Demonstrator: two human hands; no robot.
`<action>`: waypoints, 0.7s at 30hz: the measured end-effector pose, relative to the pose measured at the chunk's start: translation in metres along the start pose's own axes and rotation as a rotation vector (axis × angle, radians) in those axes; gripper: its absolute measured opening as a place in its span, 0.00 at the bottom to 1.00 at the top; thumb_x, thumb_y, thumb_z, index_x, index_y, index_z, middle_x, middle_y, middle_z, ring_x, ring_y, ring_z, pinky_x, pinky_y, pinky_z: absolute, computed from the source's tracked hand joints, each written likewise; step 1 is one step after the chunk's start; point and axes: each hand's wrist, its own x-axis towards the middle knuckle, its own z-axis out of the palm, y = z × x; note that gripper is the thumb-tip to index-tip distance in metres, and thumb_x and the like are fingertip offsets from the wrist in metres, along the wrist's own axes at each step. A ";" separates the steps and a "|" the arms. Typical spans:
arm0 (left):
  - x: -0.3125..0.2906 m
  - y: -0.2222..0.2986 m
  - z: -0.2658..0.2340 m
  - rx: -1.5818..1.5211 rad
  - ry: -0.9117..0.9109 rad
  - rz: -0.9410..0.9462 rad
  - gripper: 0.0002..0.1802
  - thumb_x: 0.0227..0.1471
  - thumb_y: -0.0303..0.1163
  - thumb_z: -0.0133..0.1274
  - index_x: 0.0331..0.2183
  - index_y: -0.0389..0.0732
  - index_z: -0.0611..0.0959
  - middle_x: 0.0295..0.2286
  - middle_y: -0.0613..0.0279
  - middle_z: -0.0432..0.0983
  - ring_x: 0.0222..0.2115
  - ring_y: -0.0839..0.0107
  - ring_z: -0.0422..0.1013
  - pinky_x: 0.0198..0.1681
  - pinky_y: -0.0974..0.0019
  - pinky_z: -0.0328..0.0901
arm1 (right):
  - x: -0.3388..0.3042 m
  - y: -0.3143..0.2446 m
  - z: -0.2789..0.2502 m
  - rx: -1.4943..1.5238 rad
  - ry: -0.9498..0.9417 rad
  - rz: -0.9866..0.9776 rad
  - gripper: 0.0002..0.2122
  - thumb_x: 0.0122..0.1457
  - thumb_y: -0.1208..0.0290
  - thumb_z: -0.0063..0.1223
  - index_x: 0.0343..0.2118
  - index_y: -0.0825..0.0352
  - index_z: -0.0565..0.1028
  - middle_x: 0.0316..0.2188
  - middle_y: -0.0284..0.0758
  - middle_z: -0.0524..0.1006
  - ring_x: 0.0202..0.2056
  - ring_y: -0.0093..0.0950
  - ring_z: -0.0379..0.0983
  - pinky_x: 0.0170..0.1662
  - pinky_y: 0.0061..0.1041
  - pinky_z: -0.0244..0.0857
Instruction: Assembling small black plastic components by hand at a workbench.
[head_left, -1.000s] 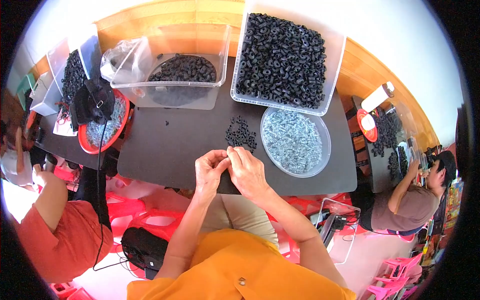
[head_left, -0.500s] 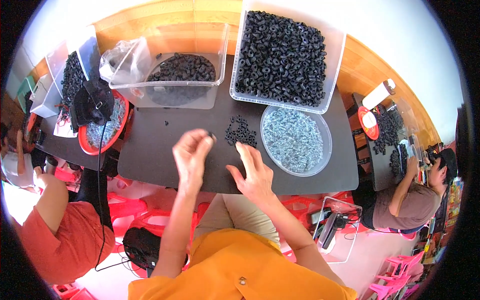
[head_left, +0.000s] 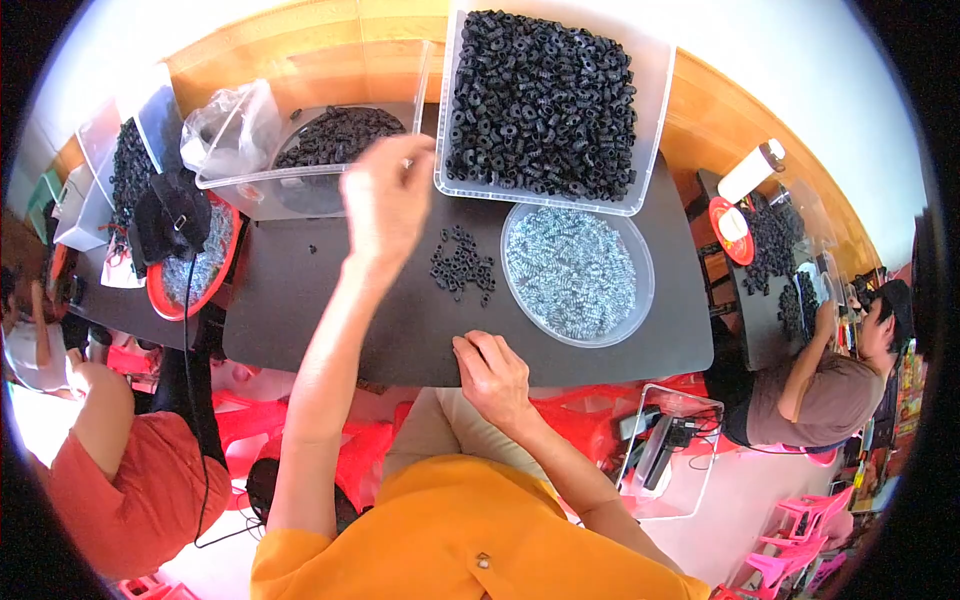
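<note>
My left hand is raised between the clear bin on the left and the large bin of black parts. Motion smears its bent fingers; they look closed, and I cannot see what they hold. Near the table's front edge rests my right hand, fingers curled in against the thumb, any content hidden. A loose pile of small black rings lies on the dark table between the hands. Right of the pile stands a round clear tub full of small silvery springs.
The clear bin at the back left holds black parts and a plastic bag. Left of it are a red basin and a black cap-like thing. People sit at neighbouring tables on both sides. A clear box stands low at right.
My left hand has moved up and away from me, toward the bins. My right hand has drawn back from the ring pile toward the table edge, its fingers now curled.
</note>
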 end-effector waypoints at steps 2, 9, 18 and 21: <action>-0.010 -0.005 0.030 0.110 -0.183 0.035 0.08 0.41 0.27 0.59 0.28 0.36 0.81 0.26 0.54 0.77 0.21 0.68 0.73 0.26 0.69 0.67 | -0.001 0.000 0.000 0.005 -0.008 -0.001 0.09 0.42 0.81 0.58 0.30 0.68 0.75 0.28 0.34 0.72 0.26 0.30 0.70 0.27 0.25 0.67; -0.016 -0.030 0.094 0.418 -0.274 0.104 0.09 0.40 0.28 0.57 0.26 0.38 0.75 0.28 0.52 0.72 0.26 0.53 0.73 0.29 0.54 0.68 | -0.003 0.005 -0.025 0.208 0.073 0.085 0.11 0.42 0.81 0.58 0.31 0.65 0.75 0.28 0.34 0.73 0.27 0.33 0.72 0.28 0.28 0.68; -0.013 -0.026 0.095 0.350 -0.240 0.105 0.07 0.39 0.25 0.57 0.26 0.39 0.77 0.25 0.54 0.71 0.27 0.53 0.71 0.30 0.56 0.67 | 0.016 0.101 -0.104 -0.109 -0.091 0.562 0.06 0.44 0.76 0.59 0.27 0.65 0.76 0.24 0.36 0.74 0.27 0.35 0.72 0.31 0.32 0.64; -0.017 -0.018 0.083 0.180 -0.181 0.067 0.07 0.40 0.23 0.55 0.27 0.39 0.76 0.26 0.54 0.70 0.26 0.53 0.71 0.30 0.55 0.66 | 0.018 0.099 -0.100 -0.067 -0.185 0.575 0.07 0.42 0.75 0.61 0.27 0.65 0.76 0.24 0.36 0.74 0.29 0.35 0.73 0.31 0.33 0.65</action>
